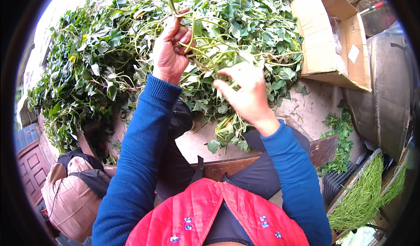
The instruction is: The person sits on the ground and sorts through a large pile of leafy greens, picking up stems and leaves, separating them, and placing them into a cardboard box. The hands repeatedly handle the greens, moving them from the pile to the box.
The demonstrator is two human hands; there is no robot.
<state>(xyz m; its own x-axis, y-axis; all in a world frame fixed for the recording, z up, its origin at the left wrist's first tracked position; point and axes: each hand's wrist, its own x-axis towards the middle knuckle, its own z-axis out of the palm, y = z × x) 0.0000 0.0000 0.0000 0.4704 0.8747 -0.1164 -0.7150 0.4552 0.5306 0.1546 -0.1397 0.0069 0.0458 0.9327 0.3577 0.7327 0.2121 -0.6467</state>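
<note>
Our left hand [169, 49] closes around green stems [205, 49] from the leafy pile [100, 58]; our right hand [245, 90] seems to pinch one stem, fingers partly hidden.

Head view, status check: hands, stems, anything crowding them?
Left hand shut on green stems. Right hand open, fingers spread at the same stems. Leaf pile close behind; cardboard box off right, clear.
</note>
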